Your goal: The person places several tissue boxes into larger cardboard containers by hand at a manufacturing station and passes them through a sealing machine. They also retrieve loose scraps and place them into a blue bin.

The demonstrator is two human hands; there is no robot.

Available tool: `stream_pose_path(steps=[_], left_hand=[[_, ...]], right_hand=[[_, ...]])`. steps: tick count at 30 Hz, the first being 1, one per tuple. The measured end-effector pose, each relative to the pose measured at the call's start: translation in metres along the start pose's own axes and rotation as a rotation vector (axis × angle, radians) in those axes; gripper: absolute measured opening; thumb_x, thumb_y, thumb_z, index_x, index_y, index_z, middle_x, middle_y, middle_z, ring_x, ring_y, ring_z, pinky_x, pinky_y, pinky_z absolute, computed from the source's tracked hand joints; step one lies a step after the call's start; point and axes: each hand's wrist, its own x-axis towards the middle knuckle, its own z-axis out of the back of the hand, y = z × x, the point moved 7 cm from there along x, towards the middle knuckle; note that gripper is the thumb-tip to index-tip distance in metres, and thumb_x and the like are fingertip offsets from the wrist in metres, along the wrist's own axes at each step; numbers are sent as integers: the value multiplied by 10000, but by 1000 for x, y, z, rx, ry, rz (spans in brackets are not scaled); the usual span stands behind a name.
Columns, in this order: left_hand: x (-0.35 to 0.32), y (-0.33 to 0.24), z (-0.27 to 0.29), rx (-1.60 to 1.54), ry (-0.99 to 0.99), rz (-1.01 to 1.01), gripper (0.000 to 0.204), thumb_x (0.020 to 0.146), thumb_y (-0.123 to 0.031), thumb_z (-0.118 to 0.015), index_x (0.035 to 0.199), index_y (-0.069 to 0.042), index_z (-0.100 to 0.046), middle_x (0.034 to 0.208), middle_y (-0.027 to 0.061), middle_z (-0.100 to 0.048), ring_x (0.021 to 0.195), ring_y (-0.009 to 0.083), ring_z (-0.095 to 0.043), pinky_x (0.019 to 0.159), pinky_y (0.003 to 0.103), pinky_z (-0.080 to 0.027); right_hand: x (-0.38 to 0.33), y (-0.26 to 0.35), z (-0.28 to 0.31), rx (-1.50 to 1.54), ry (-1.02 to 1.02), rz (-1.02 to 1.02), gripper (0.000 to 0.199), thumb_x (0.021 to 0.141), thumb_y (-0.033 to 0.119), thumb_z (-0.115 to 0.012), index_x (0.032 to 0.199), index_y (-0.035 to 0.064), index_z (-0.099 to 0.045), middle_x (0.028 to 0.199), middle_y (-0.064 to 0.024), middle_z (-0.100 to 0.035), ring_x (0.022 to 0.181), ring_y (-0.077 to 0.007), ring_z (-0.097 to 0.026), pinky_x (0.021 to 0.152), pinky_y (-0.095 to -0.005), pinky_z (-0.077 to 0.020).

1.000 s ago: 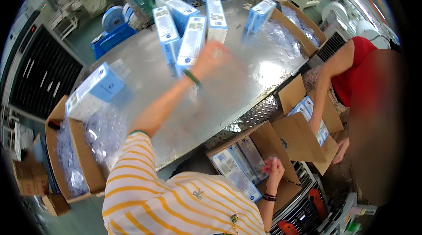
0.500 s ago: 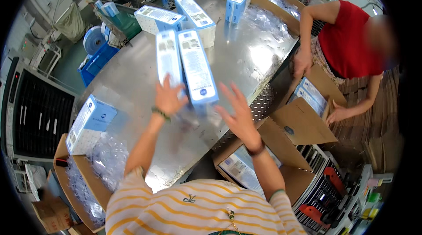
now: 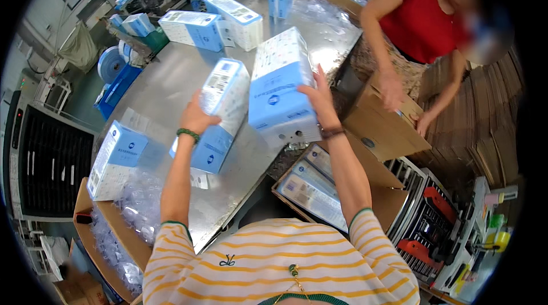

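Holding two blue-and-white packs above a metal table (image 3: 171,85), both hands are raised in front of the person. Left hand (image 3: 197,117): fingers wrapped around the left edge of the smaller pack (image 3: 220,113), which tilts and lies just to the right of this hand, its lower end close to the table surface. A green bracelet (image 3: 188,133) circles the wrist directly below the hand. Right hand (image 3: 321,102): fingers spread flat against the right side of the larger pack (image 3: 282,91), which stands just to the left of this hand and is lifted clear of the table. The two packs sit side by side between the hands, nearly touching. Below and to the right of the right hand, an open cardboard box (image 3: 377,202) holds further packs (image 3: 311,182) laid flat. Beyond the right hand, a second person in a red top (image 3: 428,11) rests both hands on another cardboard box (image 3: 382,128). Farther ahead of both hands, more packs (image 3: 191,29) stand on the table. To the left of the left hand, one pack (image 3: 114,159) lies near the table edge beside a box of clear plastic bags (image 3: 134,208).
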Motion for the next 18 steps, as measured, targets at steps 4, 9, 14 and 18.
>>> stream_pose_path(steps=[4, 9, 14, 18], left_hand=[[-22, -31, 17, -655, -178, -305, 880, 558, -82, -735, 1306, 24, -284, 1228, 173, -450, 1078, 285, -495, 922, 365, -396], [-64, -147, -37, -1413, 201, -287, 750, 583, 17, -674, 1261, 27, -353, 1138, 139, -520, 1055, 251, -512, 910, 351, -408], [-107, -251, -124, -835, 646, -734, 748, 608, -43, -701, 1272, 6, -360, 1179, 138, -498, 1086, 230, -493, 919, 359, -398], [-152, -275, -213, 144, 512, -1217, 893, 554, -200, -721, 1356, -241, -329, 990, 109, -513, 890, 279, -508, 747, 395, -414]], right_hand=[[-146, 74, 87, 371, -129, 153, 945, 671, 158, -673, 1397, 20, -85, 1364, -145, -294, 1217, -242, -340, 981, -335, -315], [-261, 115, 190, 40, -566, 122, 761, 644, 120, -704, 1285, -20, -319, 1260, -107, -414, 1133, -223, -427, 965, -336, -337], [-376, 212, 231, -653, -1191, 592, 823, 609, -120, -685, 1315, -11, -276, 1232, -143, -442, 1069, -250, -472, 939, -361, -388], [-424, 239, 234, -503, -1346, 710, 746, 653, -84, -689, 1294, -2, -314, 1230, -157, -441, 1021, -246, -507, 906, -401, -430]])
